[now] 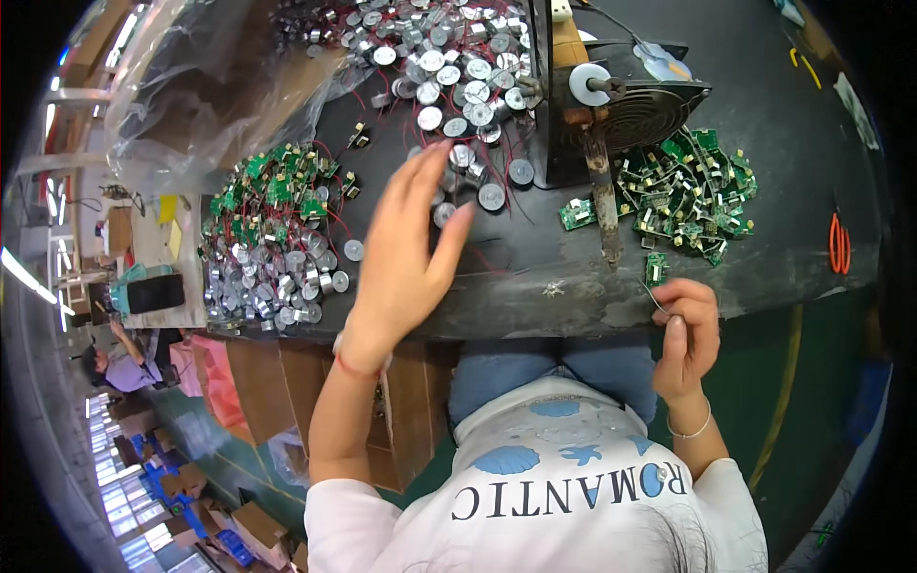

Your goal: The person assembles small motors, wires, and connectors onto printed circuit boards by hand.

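My left hand (406, 244) reaches over the dark table with its fingers stretched and thumb apart. Its fingertips are at the near edge of a heap of small round silver motors (454, 76) with red leads; some motors lie partly behind the fingers. At the table's front edge, my right hand (690, 329) is closed in a pinch on a thin grey wire (651, 296). Just beyond those fingers lies a single green circuit board (656, 268). A soldering iron (602, 186), dark and crusted, points toward me between the two hands.
Green circuit boards (688, 201) are piled right of the iron. Behind it stands a black fan (630, 119). Boards joined to motors form a heap (272, 239) at left, below a clear plastic bag (210, 95). Red-handled pliers (839, 244) lie far right. Another person (129, 368) sits at far left.
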`<state>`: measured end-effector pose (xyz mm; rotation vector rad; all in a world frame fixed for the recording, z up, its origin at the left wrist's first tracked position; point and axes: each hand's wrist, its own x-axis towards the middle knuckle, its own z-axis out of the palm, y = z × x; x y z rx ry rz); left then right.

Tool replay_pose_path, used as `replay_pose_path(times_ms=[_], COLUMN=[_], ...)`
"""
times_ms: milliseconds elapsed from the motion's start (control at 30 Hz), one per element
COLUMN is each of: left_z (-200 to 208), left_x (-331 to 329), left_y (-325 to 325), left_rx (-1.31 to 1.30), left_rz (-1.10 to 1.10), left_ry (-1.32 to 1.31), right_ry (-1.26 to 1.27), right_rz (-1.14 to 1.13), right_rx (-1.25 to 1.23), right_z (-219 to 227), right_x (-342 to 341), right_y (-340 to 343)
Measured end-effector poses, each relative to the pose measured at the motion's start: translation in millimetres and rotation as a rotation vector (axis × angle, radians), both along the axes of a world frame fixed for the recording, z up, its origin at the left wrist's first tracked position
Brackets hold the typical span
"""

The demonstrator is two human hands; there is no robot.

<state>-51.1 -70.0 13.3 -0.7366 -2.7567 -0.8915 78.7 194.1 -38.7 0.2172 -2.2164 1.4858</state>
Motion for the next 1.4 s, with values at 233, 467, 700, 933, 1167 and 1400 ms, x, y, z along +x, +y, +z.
replay_pose_path(times_ms=[233, 467, 700, 933, 1167, 1400], left_z=[-25, 6, 17, -2, 4, -24], left_x=[17, 59, 98, 100, 94, 57], left_y=[-32, -21, 9, 1, 32, 30], left_rx=[-0.079, -0.057, 0.252, 0.815, 0.505, 0.394], left_rz=[0.149, 0.267, -0.06, -0.192, -0.276, 0.037], left_ry=[-0.017, -0.009, -0.34, -1.178, -0.83, -0.391], right_ry=[-0.047, -0.055, 0.039, -0.094, 0.025, -0.061], right_rz=[0.013, 0.096, 0.465, 0.379, 0.242, -0.259], right_rx=[0.081, -0.117, -0.279, -0.147, 0.024, 0.482], right_z=[4, 2, 9, 6, 25, 9], right_x=[6, 17, 2, 10, -6, -25], right_y=[-9, -11, -33, -32, -27, -2])
